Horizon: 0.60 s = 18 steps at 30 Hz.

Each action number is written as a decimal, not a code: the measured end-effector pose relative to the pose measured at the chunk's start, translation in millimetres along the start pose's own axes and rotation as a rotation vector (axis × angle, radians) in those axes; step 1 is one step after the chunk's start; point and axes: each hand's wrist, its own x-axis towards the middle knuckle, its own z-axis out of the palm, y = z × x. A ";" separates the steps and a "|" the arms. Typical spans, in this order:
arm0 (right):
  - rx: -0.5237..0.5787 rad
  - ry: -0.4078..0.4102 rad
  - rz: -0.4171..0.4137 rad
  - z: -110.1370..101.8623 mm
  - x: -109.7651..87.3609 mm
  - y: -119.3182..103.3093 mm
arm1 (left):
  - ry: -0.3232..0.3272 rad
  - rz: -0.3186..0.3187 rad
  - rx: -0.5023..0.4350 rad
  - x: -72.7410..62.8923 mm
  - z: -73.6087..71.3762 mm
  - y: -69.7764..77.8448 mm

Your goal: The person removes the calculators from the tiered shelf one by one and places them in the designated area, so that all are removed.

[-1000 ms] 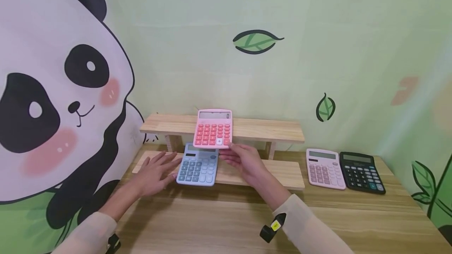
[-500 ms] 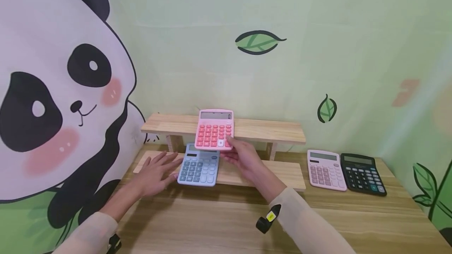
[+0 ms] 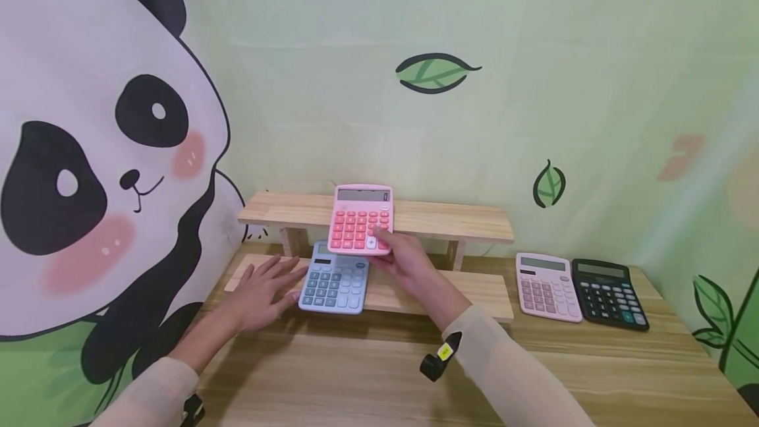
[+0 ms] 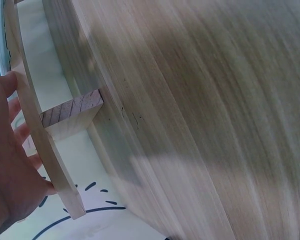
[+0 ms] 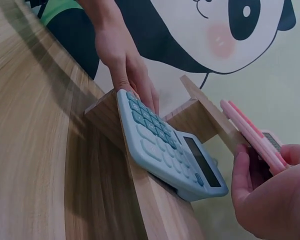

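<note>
My right hand (image 3: 408,261) pinches the pink rectangular calculator with coral keys (image 3: 360,216) at its five-o'clock corner — it's by the pale-wood upper shelf (image 3: 447,217), at one o'clock from the light-blue rectangular calculator (image 3: 334,285) with grey-blue keys, which lies on the pale-wood lower shelf (image 3: 445,290). My left hand (image 3: 263,292) is apart, fingers spread, at the blue calculator's nine o'clock.

Diffuse light, soft shadows on table (image 3: 332,374)
</note>
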 end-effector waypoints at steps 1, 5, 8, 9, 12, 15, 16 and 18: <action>0.005 0.002 0.004 0.3 0.5 0.2 | -0.001 -0.001 0.001 -0.1 -0.2 0.2; 0.006 0.007 0.013 1.3 1.7 1.1 | -0.002 -0.002 0.002 -0.5 -0.9 1.1; -0.008 0.011 0.011 1.3 2.0 2.1 | -0.004 -0.004 0.002 -1.1 -1.3 1.8; -0.013 0.014 0.010 1.2 1.8 2.3 | -0.005 -0.004 0.000 -1.3 -1.4 2.1; -0.023 0.021 0.007 0.3 0.9 2.6 | -0.006 -0.002 0.001 -1.6 -1.6 2.6; -0.026 0.026 0.003 -1.4 -0.5 1.9 | -0.003 0.002 -0.002 -1.4 -1.7 2.8; -0.031 0.026 0.000 -2.3 -0.8 1.7 | -0.001 0.003 -0.002 -1.4 -1.6 2.8; -0.043 0.026 -0.002 -4.2 -2.8 0.4 | 0.001 0.004 0.000 -1.2 -1.6 2.6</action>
